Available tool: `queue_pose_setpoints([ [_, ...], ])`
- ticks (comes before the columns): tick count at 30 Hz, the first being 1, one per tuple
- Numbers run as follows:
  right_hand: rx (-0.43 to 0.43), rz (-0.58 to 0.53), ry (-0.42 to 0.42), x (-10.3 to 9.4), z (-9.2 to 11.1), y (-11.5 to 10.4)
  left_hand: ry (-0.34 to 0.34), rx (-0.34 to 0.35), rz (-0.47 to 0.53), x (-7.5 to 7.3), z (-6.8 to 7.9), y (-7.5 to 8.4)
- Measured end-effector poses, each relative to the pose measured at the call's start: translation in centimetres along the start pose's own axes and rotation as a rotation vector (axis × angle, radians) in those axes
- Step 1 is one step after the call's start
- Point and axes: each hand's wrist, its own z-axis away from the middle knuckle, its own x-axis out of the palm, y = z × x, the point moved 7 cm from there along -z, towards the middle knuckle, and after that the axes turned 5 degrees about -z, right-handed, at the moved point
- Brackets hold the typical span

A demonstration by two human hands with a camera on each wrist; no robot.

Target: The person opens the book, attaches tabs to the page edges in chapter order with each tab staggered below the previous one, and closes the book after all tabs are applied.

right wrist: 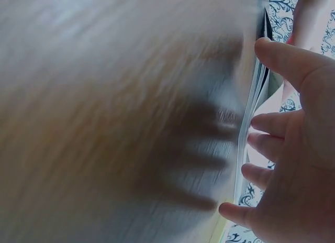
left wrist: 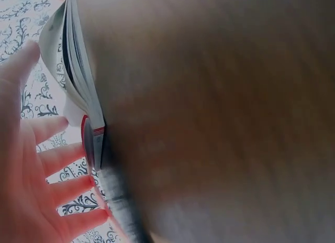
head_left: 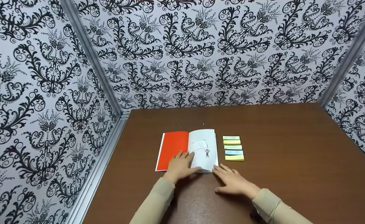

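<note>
Four fingers of the left hand [head_left: 180, 166] lie spread and uncurled on the lower part of the open book [head_left: 208, 138] near its fold, thumb stretched wide. Those of the right hand [head_left: 233, 182], extended and slightly apart, touch its lower right corner. The fold and each page's long axis run away from the person, tops toward the patterned back wall [head_left: 188, 62]. Five paper strips [head_left: 233, 147] lie just right of it on the bench [head_left: 294, 149].
</note>
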Motion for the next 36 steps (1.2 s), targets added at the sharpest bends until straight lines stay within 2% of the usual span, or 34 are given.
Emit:
queue_pose_setpoints([
  [10,0.004,-0.009,0.01,0.4,-1.0,-0.3,0.008,0.018,0.038,-0.4,-0.2,-0.1],
  [14,-0.014,-0.028,0.027,0.4,-0.9,-0.4,0.052,0.072,0.074,-0.8,-0.1,-0.3],
  [18,-0.024,-0.033,0.036,0.4,-0.4,-0.4,0.106,0.147,0.059,-1.3,0.4,-0.5],
  [24,-0.026,-0.012,0.002,0.4,0.1,-0.2,0.128,0.188,0.024,-1.5,1.4,-1.3],
  [27,-0.031,0.003,-0.016,0.4,0.2,-0.1,0.229,0.216,-0.016,-2.2,2.0,-1.1],
  [32,-0.026,0.003,-0.024,0.2,0.3,-0.2,0.526,0.264,-0.034,-4.3,3.2,-0.3],
  [34,-0.019,-0.004,-0.03,0.1,0.3,-0.1,0.626,0.244,0.001,-5.1,3.5,-0.3],
  [36,-0.013,-0.009,-0.032,0.1,0.3,-0.1,0.703,0.195,0.027,-5.8,3.5,-0.6],
])
